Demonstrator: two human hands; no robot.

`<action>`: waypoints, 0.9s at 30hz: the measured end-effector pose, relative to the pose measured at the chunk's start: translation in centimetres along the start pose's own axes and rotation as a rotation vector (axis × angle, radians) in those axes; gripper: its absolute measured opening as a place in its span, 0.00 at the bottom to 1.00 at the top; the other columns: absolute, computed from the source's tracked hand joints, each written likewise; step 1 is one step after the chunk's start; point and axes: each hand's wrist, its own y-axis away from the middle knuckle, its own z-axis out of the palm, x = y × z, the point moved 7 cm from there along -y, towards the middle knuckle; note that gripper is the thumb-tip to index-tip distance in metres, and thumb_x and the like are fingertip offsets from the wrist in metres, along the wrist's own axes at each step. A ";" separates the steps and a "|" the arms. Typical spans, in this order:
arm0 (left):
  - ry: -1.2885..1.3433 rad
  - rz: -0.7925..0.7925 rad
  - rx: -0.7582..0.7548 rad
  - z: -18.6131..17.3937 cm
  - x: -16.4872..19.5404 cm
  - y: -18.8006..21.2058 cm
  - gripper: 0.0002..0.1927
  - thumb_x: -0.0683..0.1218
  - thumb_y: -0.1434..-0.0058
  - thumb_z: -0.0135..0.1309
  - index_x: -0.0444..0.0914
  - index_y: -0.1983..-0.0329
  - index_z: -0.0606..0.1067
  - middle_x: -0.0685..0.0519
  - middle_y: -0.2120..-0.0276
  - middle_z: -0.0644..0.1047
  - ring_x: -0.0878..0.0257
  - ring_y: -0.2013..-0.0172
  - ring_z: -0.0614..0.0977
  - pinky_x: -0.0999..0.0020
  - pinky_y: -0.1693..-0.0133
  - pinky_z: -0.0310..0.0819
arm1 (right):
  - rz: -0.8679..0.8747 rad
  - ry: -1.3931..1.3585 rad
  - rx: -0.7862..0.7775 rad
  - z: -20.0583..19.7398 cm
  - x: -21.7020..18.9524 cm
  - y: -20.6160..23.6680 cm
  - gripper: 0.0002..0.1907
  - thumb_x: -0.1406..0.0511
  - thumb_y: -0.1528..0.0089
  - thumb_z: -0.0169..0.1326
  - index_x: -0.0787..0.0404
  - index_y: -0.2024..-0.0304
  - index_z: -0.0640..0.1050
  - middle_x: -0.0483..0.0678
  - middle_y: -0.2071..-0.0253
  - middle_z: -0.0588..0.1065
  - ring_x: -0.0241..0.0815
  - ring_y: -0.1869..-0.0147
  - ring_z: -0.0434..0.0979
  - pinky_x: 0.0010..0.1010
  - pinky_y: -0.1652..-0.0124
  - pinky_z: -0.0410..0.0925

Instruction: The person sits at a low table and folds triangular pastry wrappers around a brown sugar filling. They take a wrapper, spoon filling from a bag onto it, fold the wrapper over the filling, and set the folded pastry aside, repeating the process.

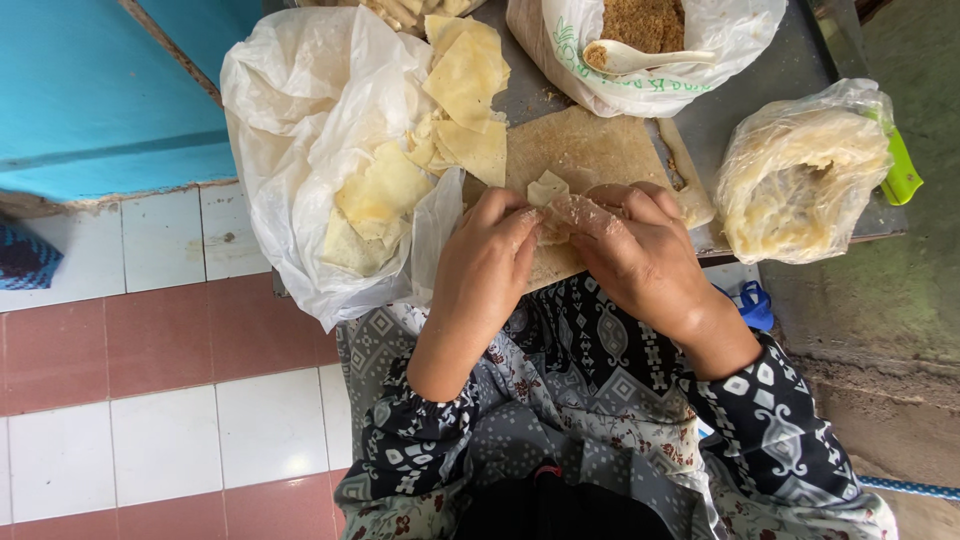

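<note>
I judged the folding step underway: my left hand (487, 262) and right hand (640, 255) pinched a thin dough wrapper (556, 200) together over the wooden board (590, 145), needing its edges sealed.

Board (590, 150): on the table (730, 110), just beyond the person's lap.
Hands: left hand (487, 262) and right hand (630, 250) side by side at the board's near edge, both on one wrapper piece (550, 195).
Left of board: open bag (300, 150) with cut sheets (465, 75) in it.
Behind board: bag of filling (650, 45), spoon (640, 57) in it.
Right of board: bag of dough (800, 175).
</note>
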 end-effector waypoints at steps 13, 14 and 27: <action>-0.197 0.234 -0.100 0.0 2.5 -0.1 0.09 0.42 0.35 0.59 0.34 0.54 0.79 0.51 0.56 0.75 0.54 0.55 0.80 0.59 0.55 0.75 | 0.871 -0.759 0.135 4.9 4.9 4.7 0.23 0.66 0.37 0.59 0.57 0.43 0.65 0.40 0.57 0.79 0.39 0.56 0.80 0.33 0.57 0.70; -0.202 0.253 -0.097 0.0 2.5 -0.3 0.09 0.42 0.35 0.58 0.34 0.54 0.79 0.50 0.57 0.75 0.54 0.55 0.80 0.59 0.55 0.76 | 0.932 -0.781 0.114 5.0 5.0 5.0 0.23 0.65 0.38 0.59 0.56 0.44 0.66 0.38 0.57 0.79 0.38 0.57 0.80 0.33 0.57 0.70; -0.027 0.112 -0.200 0.3 1.5 -0.6 0.05 0.42 0.36 0.60 0.35 0.61 0.78 0.49 0.64 0.75 0.52 0.62 0.80 0.57 0.60 0.74 | 0.531 -0.375 0.073 2.5 2.5 3.6 0.24 0.70 0.39 0.62 0.65 0.44 0.67 0.46 0.62 0.80 0.45 0.56 0.78 0.35 0.48 0.65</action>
